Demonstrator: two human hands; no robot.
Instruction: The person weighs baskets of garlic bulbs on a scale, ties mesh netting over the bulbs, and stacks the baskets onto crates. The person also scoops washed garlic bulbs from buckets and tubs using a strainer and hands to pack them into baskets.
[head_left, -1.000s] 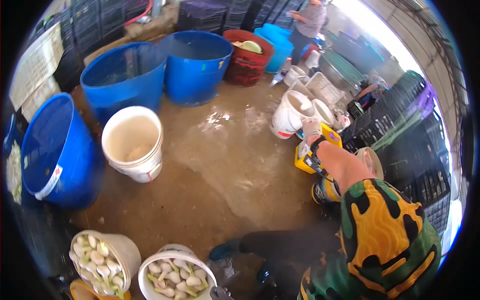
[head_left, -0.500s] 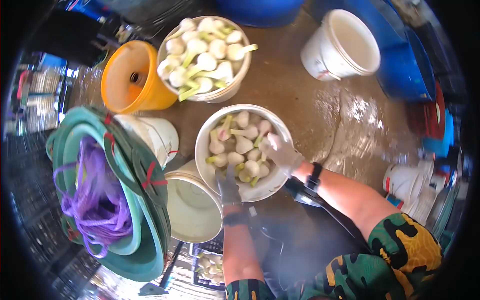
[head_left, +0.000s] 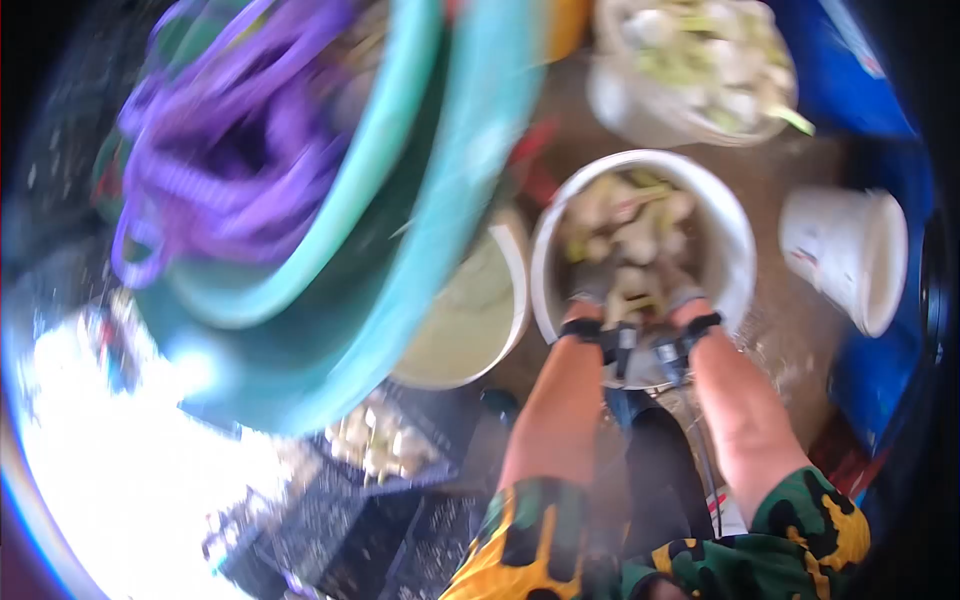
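Right of the teal tub (head_left: 455,200), the left hand (head_left: 592,282) and right hand (head_left: 682,285) reach among pale bulbs (head_left: 636,236) inside the white bucket (head_left: 741,255), finger spread and any grip too blurred to tell, where gentle handling should best avoid bruising.

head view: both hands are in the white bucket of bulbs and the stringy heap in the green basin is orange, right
The colour is wrong: the head view shows that the stringy heap in the green basin is purple. The rest stands: the left hand and right hand are in the white bucket of bulbs.
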